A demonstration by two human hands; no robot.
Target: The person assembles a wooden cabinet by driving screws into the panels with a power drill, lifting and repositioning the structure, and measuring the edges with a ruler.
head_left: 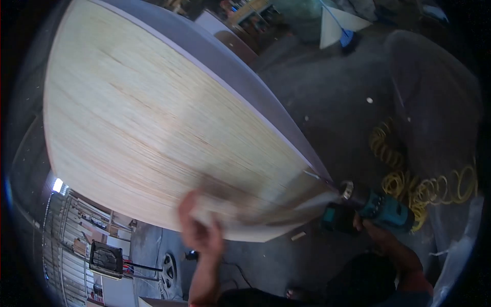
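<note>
A large panel (138,117) with pale wood grain fills the left and middle of the view, a grey edge along its upper right side. Over its lower part is my left hand (200,225), blurred by motion, with fingers bent; whether anything is in it cannot be made out. At the lower right my right hand (360,223) is wrapped round the handle of a teal and black power drill (388,210). The drill's long thin bit (317,176) points left, over the panel's right corner.
A coiled yellow hose (440,189) lies at the right beside a dark covered shape (434,97). A blue-headed tool (347,38) and a white triangular piece (340,25) are at the top. Lower left, a black seat (106,259) stands near shelving.
</note>
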